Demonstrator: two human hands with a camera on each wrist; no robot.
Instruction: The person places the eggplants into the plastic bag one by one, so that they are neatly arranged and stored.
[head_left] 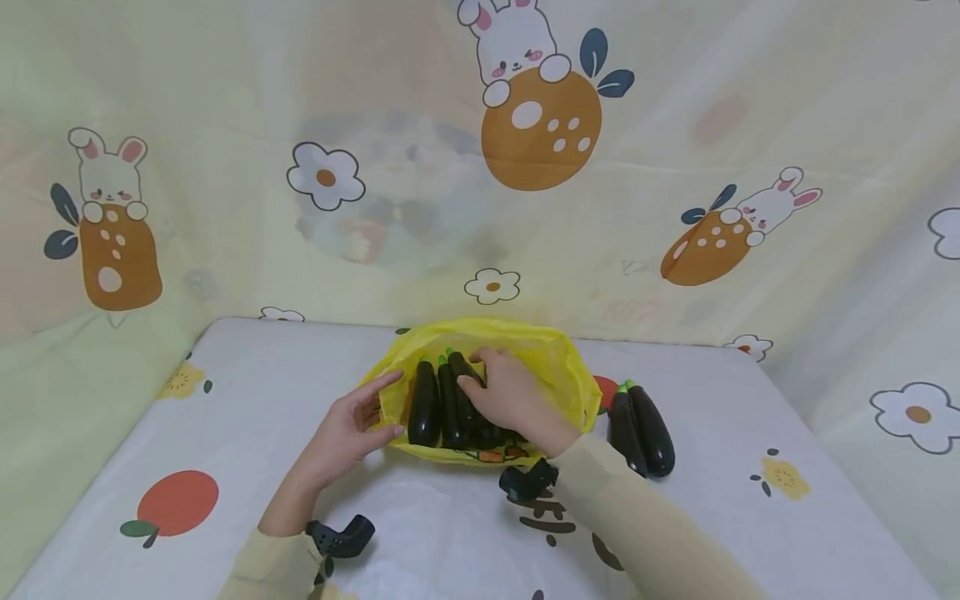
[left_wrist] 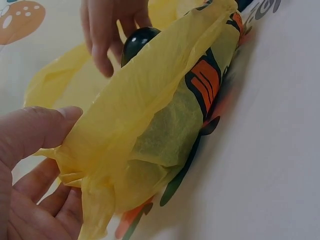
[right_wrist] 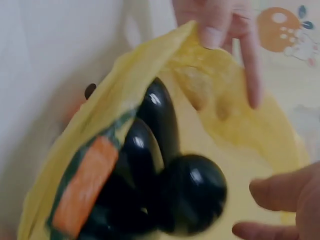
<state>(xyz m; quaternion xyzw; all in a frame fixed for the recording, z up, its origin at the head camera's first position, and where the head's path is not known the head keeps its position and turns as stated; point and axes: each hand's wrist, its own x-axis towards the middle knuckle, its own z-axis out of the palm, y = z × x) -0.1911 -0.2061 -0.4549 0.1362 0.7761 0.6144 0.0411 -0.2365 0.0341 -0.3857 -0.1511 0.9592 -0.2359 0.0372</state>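
A yellow plastic bag (head_left: 573, 375) lies with its mouth toward the person, several dark eggplants (head_left: 424, 408) inside. At its left edge, the left hand (head_left: 348, 429) touches the plastic, thumb and index finger apart; the left wrist view has the bag (left_wrist: 135, 110) against the thumb of this hand (left_wrist: 35, 160). Over the eggplants, inside the mouth, is the right hand (head_left: 513, 400). Its fingers are spread beside a rounded eggplant end (right_wrist: 192, 195) in the right wrist view, where the hand (right_wrist: 285, 205) has nothing between thumb and fingers.
Two more eggplants (head_left: 651, 429) with green stem ends lie side by side on the table, right of the bag. A white patterned cloth (head_left: 255, 400) covers the table. Behind it hangs a curtain (head_left: 405, 275) printed with rabbits and flowers. Each wrist wears a black device (head_left: 341, 537).
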